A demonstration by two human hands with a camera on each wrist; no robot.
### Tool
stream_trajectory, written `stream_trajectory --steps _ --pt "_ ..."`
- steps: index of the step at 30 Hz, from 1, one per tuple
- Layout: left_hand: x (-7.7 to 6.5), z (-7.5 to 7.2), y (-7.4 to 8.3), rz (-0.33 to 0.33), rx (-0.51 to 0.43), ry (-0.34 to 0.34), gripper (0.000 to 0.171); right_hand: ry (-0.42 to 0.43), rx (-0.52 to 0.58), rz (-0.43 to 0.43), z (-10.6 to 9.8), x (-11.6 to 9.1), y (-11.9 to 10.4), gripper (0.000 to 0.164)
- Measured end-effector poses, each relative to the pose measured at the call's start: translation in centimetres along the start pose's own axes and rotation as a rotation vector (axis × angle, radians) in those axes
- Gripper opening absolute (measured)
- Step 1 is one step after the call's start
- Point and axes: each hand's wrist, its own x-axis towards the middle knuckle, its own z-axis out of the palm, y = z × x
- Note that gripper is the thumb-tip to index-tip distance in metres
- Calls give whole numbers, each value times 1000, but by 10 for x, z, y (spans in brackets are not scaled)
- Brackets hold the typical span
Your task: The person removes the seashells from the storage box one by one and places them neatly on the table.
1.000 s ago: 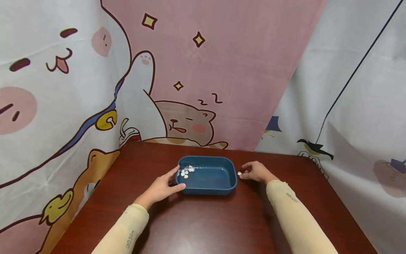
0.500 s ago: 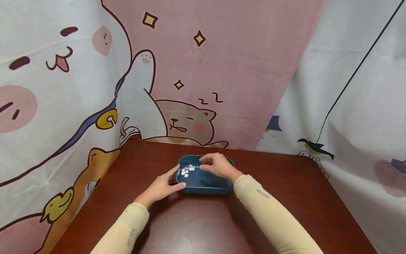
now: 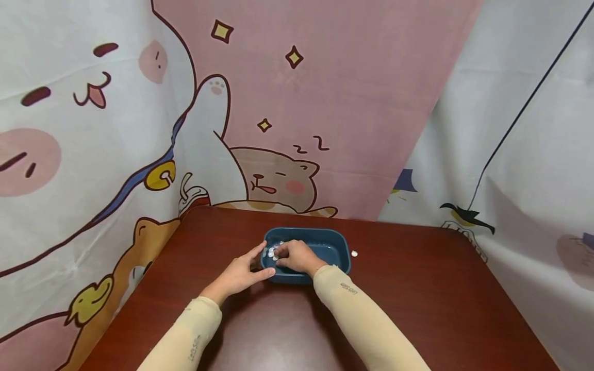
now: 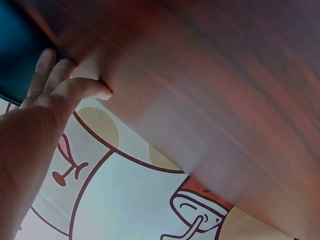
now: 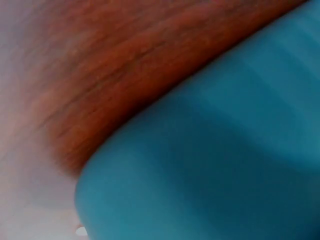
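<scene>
A blue rectangular tray point(image 3: 325, 236) sits on the table with several small whitish round pieces point(image 3: 271, 252) gathered at its left end. My left hand point(image 3: 237, 273) rests against that end, thumb at the front rim and fingers spread toward the back; the left wrist view shows the fingers point(image 4: 46, 67) touching the tray's side. My right hand point(image 3: 298, 256) reaches into the tray, thumb and forefinger right at one of the pieces; I cannot tell if they pinch it. The right wrist view catches the tray wall point(image 5: 150, 165) but not the hand.
One small white piece point(image 3: 355, 253) lies on the table just right of the tray. The dark red-brown wooden table point(image 3: 417, 288) runs back to hanging cloths point(image 3: 352, 103) with cartoon animals, which close it in behind and on both sides.
My right hand has moved left from the white piece beside the tray to the pieces inside its left end, leaving that one on the table. The left hand stays at the tray.
</scene>
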Motion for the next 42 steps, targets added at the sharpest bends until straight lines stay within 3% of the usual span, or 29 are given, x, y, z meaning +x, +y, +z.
stream_trajectory --steps 11,16,23,33,38,42 --pt "0 1 -4 -8 3 -6 96 12 -200 23 11 8 -10 14" --pt "2 2 -3 -36 3 -1 96 30 -194 76 0 2 0 8" --pt "2 0 1 -44 22 13 94 38 -158 227 -25 -14 24 4" --pt "1 2 1 -41 20 13 93 -20 -163 235 -26 -18 27 6" --pt "1 3 0 -38 18 11 93 -13 -165 232 -27 -22 31 13" --pt "1 3 1 -42 8 10 93 -3 -165 197 -31 -28 33 7"
